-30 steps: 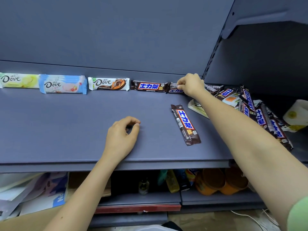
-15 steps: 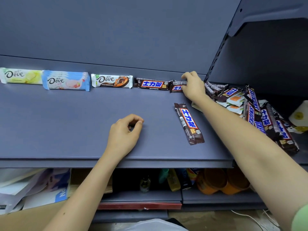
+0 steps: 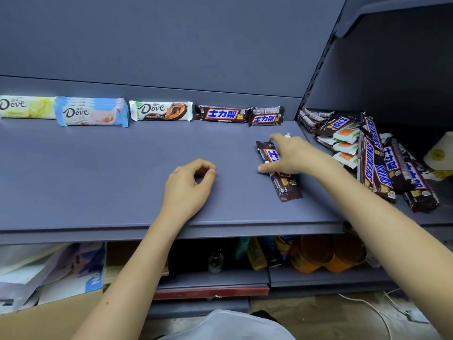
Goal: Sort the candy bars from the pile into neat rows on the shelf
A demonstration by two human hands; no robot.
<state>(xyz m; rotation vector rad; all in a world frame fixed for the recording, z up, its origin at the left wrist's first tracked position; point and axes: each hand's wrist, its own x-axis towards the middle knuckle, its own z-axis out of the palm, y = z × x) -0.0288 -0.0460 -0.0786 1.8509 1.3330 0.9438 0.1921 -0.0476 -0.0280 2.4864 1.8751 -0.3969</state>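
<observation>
- A grey-blue shelf (image 3: 122,182) is seen from above, with a row of candy bars laid along its back edge.
- From the back-left corner rightward the row is made up of a yellow-green Dove bar (image 3: 25,107), a stack of blue Dove bars (image 3: 92,112), a white-and-brown Dove bar (image 3: 161,111), a long Snickers bar (image 3: 221,114) and a short Snickers bar (image 3: 266,116), the last two touching end to end.
- A loose Snickers bar (image 3: 285,185) is laid on the shelf near its right edge, pointing from back to front and slightly angled.
- The right hand (image 3: 291,157) is laid over the upper half of this loose bar; its fingers are spread, with the thumb at the bar's left side and the index finger reaching past its far end. Whether the bar is gripped cannot be told.
- The left hand (image 3: 187,187) is rested on the shelf's middle, near the front edge, loosely curled, thumb and forefinger tips almost meeting, with nothing between them.
- A pile of Snickers bars and small white-and-orange packets (image 3: 367,153) is heaped on the neighbouring shelf section, just beyond the right edge.
</observation>
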